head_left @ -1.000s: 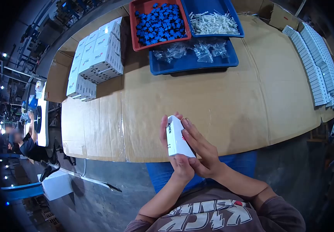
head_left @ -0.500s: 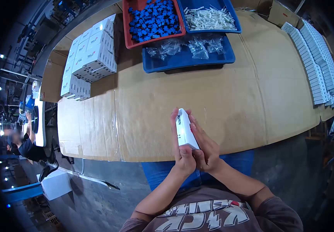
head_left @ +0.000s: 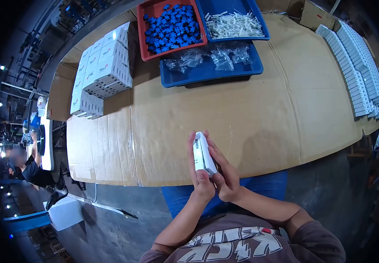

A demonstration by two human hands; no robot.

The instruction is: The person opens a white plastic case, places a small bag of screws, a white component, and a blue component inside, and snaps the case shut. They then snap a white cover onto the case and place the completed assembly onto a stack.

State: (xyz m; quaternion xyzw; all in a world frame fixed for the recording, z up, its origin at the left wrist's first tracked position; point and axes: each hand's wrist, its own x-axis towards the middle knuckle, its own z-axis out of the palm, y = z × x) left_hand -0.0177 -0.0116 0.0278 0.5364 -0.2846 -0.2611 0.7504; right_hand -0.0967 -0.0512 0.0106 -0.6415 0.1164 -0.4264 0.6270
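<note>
Between my two hands, above the near edge of the cardboard-covered table (head_left: 176, 127), is a small white box (head_left: 199, 153) with dark lettering on its left face. A gap or fold shows along its upper right side. My left hand (head_left: 199, 182) holds it from the left, with the thumb at the near end. On the right side, my right hand (head_left: 225, 175) wraps round it, fingers along the side and thumb near the bottom. The contents of the box cannot be made out.
White boxes (head_left: 108, 65) are stacked at the left. A red tray (head_left: 143, 48) of blue parts, a blue tray (head_left: 264, 33) of white pieces and another blue tray (head_left: 167, 81) with clear bags stand at the back. White box rows (head_left: 360, 70) line the right. A person (head_left: 33, 168) sits far left.
Both hands and the white box have shifted slightly left and down in view. A gap now shows in the box's side, which looked flat before.
</note>
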